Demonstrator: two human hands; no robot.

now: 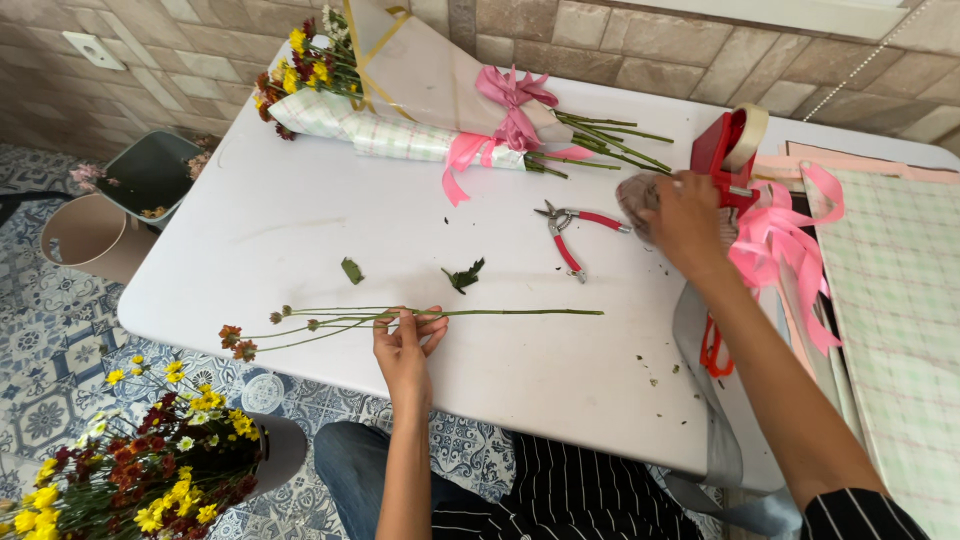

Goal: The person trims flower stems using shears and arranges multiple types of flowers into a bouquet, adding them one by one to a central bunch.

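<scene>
My left hand [403,345] presses its fingers on a long green flower stem [500,313] lying across the white table [300,230], its small rust-coloured buds [238,341] pointing left. My right hand [683,215] reaches to the table's right side and touches a greyish bundle beside a red tape dispenser [730,150]; whether it grips anything is unclear. Red-handled pruning shears [572,232] lie between the two hands. Two wrapped bouquets [410,100] tied with pink ribbon rest at the far edge.
Pink ribbon [785,245] and checked wrapping paper sheets [890,290] cover the right end. A bucket of yellow and red flowers [150,465] stands on the tiled floor at lower left. A bin [150,175] and paper roll [85,235] sit left. Leaf scraps [463,275] dot the table.
</scene>
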